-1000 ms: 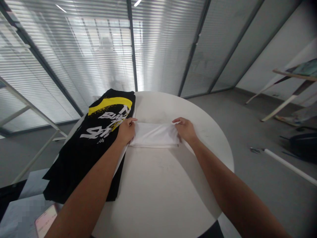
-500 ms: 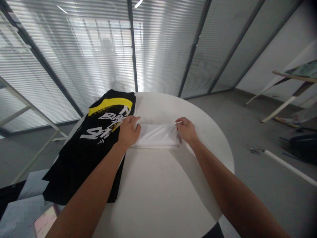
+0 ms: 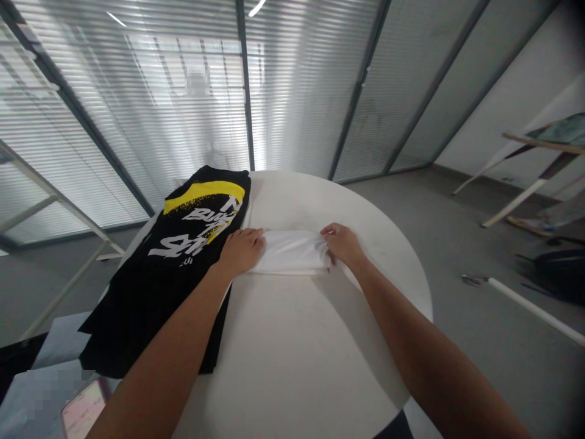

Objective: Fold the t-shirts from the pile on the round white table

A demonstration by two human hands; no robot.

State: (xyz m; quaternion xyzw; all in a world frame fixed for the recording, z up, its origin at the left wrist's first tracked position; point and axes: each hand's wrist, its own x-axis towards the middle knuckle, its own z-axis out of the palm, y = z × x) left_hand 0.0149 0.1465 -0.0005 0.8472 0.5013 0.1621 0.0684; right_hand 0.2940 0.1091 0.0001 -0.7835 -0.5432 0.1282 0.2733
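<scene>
A folded white cloth (image 3: 292,253) lies on the round white table (image 3: 297,353), near its middle. My left hand (image 3: 240,251) lies palm down on the cloth's left end, fingers together. My right hand (image 3: 342,244) pinches the cloth's right end between curled fingers and thumb. A black shirt (image 3: 169,274) with a yellow band and white lettering lies flat on the table's left side, touching the white cloth under my left hand.
A phone (image 3: 85,408) rests on a grey surface at the lower left. Glass walls with blinds stand behind the table. A white pole (image 3: 530,305) and a dark bag (image 3: 560,271) lie on the floor to the right, near a trestle table (image 3: 543,146).
The white cloth has become narrower front to back as its far edge came toward me. My left hand slid right onto it; my right hand moved slightly nearer.
</scene>
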